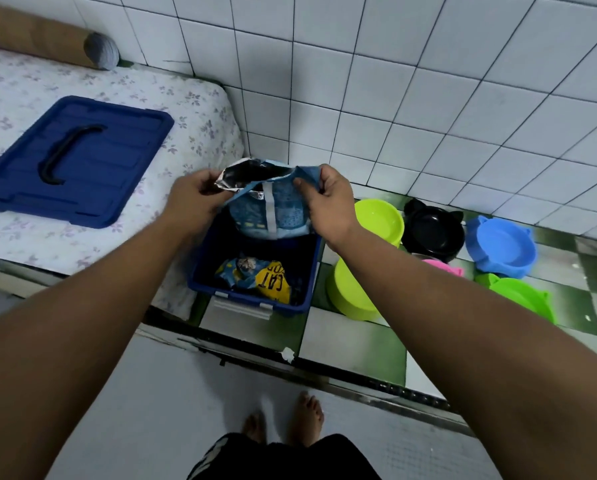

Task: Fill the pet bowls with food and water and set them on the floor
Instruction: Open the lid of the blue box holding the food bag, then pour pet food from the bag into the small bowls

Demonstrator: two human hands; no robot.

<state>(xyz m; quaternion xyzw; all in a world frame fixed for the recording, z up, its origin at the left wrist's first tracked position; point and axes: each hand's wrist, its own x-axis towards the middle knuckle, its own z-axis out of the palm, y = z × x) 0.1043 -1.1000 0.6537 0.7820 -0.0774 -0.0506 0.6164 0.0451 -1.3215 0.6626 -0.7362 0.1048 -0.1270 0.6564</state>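
I am pinching the soft, crinkly food bag (272, 209) at its open mouth, left hand (193, 195) and right hand (324, 206) both clenched on its rim; it probably sags.

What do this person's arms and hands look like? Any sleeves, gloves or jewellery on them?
Both forearms are bare right up to the picture's edge: no sleeves show. The left hand and right hand wear no gloves, and no rings, watch or bracelets can be seen on the fingers or wrists. Lower down, dark shorts with white lettering and bare feet show.
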